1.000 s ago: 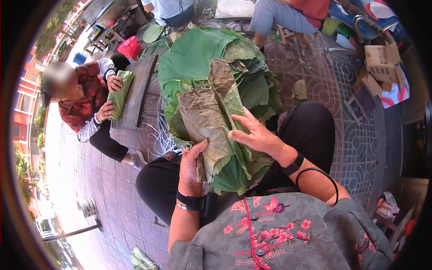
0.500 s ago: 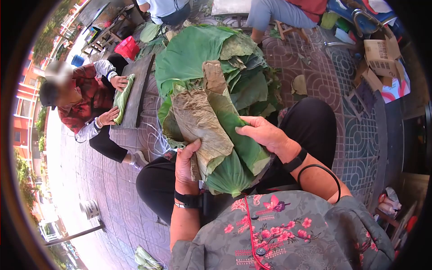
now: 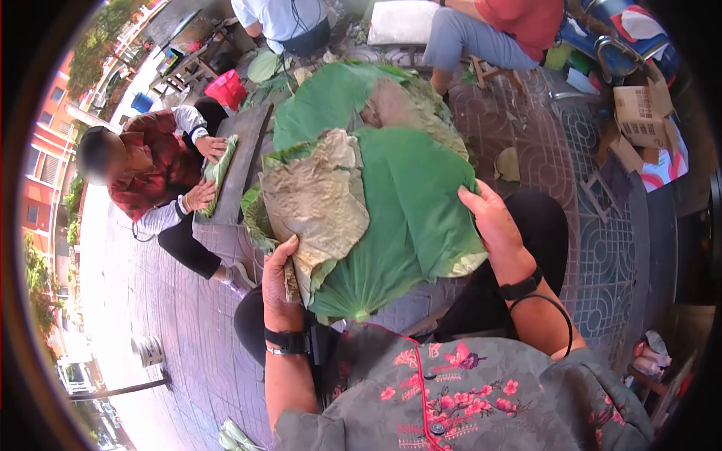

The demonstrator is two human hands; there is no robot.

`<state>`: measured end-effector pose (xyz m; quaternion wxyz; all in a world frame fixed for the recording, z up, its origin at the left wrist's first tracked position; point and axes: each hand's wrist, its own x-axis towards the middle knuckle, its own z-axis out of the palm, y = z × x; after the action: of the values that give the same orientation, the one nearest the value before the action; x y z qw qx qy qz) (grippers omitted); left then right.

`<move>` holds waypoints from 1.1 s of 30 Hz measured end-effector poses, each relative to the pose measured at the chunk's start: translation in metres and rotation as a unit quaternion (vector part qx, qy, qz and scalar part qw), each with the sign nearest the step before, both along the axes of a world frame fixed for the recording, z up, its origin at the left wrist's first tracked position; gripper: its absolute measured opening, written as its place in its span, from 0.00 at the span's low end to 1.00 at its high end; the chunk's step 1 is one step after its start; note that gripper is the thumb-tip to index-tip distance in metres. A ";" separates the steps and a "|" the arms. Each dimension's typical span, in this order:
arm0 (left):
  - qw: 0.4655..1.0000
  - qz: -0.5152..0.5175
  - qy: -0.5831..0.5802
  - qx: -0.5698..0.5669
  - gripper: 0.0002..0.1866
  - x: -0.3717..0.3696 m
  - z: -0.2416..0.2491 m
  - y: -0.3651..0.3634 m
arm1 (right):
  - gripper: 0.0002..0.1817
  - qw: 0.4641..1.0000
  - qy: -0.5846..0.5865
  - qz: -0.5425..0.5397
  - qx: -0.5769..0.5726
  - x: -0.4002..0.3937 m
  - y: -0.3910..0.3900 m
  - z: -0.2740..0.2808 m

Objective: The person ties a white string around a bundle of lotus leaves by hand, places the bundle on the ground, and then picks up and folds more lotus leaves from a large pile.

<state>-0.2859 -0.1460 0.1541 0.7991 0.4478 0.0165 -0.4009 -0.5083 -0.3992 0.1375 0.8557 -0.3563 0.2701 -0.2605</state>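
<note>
A broad green leaf (image 3: 398, 203) is spread between my two hands above my lap. My left hand (image 3: 281, 282) grips the lower left edge of the leaves, thumb on top, beside a dry brownish leaf piece (image 3: 320, 199) lying over the green one. On the other side, my right hand (image 3: 500, 225) pinches the right edge of the green leaf with the thumb on top. The fingers beneath the leaves are hidden. Behind them lies a pile of more large leaves (image 3: 316, 103), green and brown.
At the left a person (image 3: 154, 161) sits with both hands on a folded leaf (image 3: 219, 177) on a dark board (image 3: 244, 154). Two more people sit at the top. A red bucket (image 3: 226, 89) is upper left; cardboard boxes (image 3: 643, 113) stand at the right.
My hands have moved apart, and the green leaf between them is opened out wider. The dry piece has shifted slightly left with the leaves.
</note>
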 end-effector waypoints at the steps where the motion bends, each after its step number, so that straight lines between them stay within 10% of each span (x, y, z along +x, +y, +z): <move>1: 1.000 -0.005 -0.014 -0.003 0.25 -0.001 0.010 -0.006 | 0.15 1.000 0.007 -0.003 -0.016 -0.003 -0.004 0.005; 12: 0.994 -0.023 -0.108 0.027 0.17 0.123 0.025 -0.079 | 0.15 0.968 0.054 0.037 -0.240 0.089 -0.105 0.071; 17: 0.986 0.031 -0.162 0.014 0.17 0.177 -0.048 -0.122 | 0.21 0.958 0.111 0.029 -0.265 0.164 -0.194 0.010; 24: 0.940 0.138 -0.275 0.149 0.31 0.147 -0.093 -0.138 | 0.33 0.673 0.389 -0.113 -0.619 0.181 -0.165 -0.058; 30: 0.625 0.020 -0.668 0.403 0.53 0.127 -0.075 -0.154 | 0.33 0.573 0.262 -0.011 -0.776 0.206 -0.131 -0.042; 33: 0.581 0.012 -0.663 0.472 0.52 0.117 -0.079 -0.159 | 0.35 0.544 0.287 0.072 -0.785 0.212 -0.117 -0.055</move>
<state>-0.1693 -0.3050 0.0752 0.2692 0.9028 -0.3256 0.0809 -0.2961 -0.5159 0.0823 0.1274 -0.9599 0.1627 -0.1895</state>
